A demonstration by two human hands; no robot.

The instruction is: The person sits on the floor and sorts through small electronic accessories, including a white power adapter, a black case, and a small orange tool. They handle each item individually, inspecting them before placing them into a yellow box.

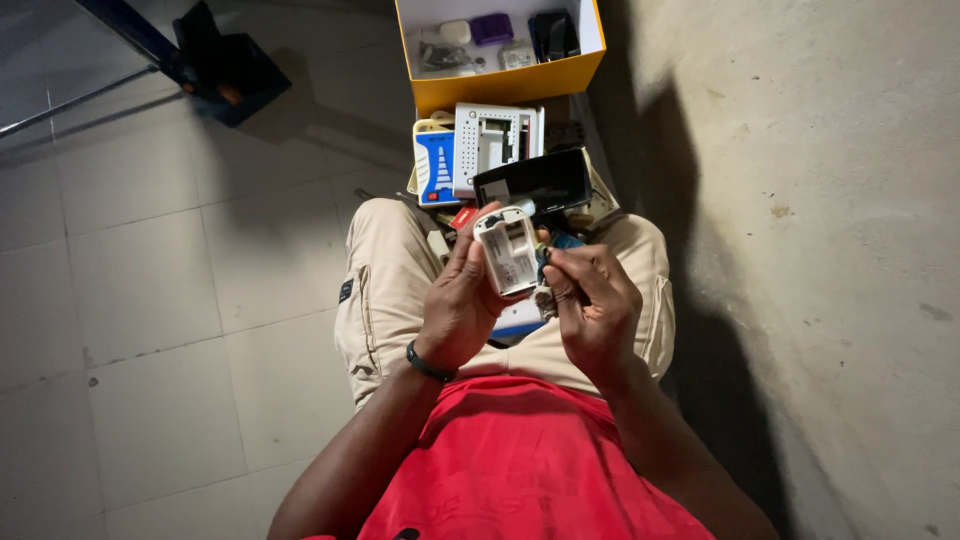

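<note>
At frame centre, fingers: the left hand (pixel 455 305) wraps a small white device (pixel 508 250), thumb on its near edge, fingers curled behind; the right hand (pixel 592 300) has fingertips (pixel 556 268) bunched in a pinch at the device's right edge, on what I cannot tell.
Device: just above the lap, centre of frame, tilted upright, open back toward the camera.
Doing it well: by my judgement, the left grip should stay firm and low so the right fingertips can work the edge without slipping; small force, close to the seam.
Device feel: hard smooth plastic, rounded corners, a pale label in a recess.
Wrist: thin black band (pixel 430 364), left.
Lap: beige trousers (pixel 385 280), soft cloth; red shirt (pixel 520 460) at lower centre.
Above centre: black glossy slab (pixel 535 182), white vented casing (pixel 495 140), blue-and-white box (pixel 435 165).
Top centre: yellow carton (pixel 505 85), open, small parts inside.
Floor: pale tiles (pixel 150 300) at left; rough grey wall (pixel 820 250) at right.
</note>
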